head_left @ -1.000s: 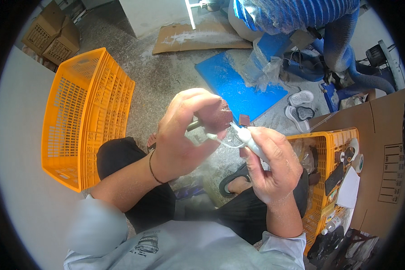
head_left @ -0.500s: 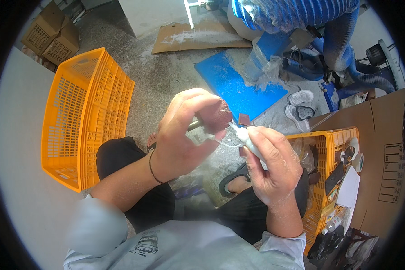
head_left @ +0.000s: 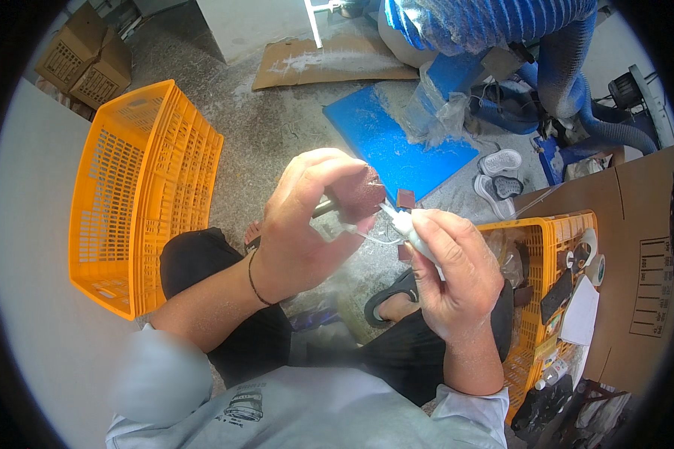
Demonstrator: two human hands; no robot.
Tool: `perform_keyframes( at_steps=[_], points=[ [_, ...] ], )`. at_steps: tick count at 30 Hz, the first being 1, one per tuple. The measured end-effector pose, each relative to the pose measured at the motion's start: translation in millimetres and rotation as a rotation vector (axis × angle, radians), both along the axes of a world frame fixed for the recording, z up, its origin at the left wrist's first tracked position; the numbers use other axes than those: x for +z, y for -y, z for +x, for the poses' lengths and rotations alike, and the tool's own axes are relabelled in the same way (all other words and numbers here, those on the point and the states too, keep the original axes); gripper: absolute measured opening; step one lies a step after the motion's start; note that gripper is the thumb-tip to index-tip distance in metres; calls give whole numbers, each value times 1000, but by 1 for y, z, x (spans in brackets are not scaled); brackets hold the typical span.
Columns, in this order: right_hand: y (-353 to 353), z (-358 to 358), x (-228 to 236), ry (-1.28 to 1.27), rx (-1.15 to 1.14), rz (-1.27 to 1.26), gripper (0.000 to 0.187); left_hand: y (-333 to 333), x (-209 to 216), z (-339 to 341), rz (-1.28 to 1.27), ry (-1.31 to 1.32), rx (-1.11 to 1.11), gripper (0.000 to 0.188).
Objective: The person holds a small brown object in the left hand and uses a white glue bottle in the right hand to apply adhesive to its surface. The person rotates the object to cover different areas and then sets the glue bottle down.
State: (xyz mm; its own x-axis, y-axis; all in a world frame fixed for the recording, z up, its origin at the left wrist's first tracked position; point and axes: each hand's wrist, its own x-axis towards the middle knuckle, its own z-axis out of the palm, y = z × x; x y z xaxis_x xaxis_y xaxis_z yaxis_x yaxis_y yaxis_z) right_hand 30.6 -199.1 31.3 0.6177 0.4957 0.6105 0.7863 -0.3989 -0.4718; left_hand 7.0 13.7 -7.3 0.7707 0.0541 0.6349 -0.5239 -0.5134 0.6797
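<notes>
At left of centre, left hand (head_left: 293,224) curls round brown disc (head_left: 358,196); right hand (head_left: 466,280) pinches white bottle (head_left: 413,233); oversqueezing could cause spillage.

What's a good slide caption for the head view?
Left hand holds a brown piece; right hand grips a small white bottle.

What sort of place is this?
Probably a small workshop: there's a big blue ribbed hose, a cardboard sheet on the floor streaked with what looks like white dust, and stacked yellow plastic crates.
</notes>
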Motion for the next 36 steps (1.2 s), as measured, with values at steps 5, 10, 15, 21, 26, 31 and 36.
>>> perform_keyframes(
  at_steps=[5,10,15,21,26,31,36],
  points=[
    [4,4,-2,11,-26,-19,37,-1,2,-1,-20,-17,-4,59],
    [4,-3,-3,-816,-112,445,31,-2,7,-7,-202,-190,-193,61],
    [-9,12,-21,-792,141,613,27,5,8,-8,-131,-173,-237,60],
    [-11,7,-27,-1003,215,694,19,12,9,-9,-217,-151,-275,54],
    [-16,9,-27,-954,243,729,16,9,9,-8,-187,-123,-271,54],
    [-13,9,-30,-947,260,690,17,10,8,-7,-190,-110,-270,53],
    [-13,7,-30,-964,263,685,19,10,7,-7,-212,-111,-278,52]
  ],
)
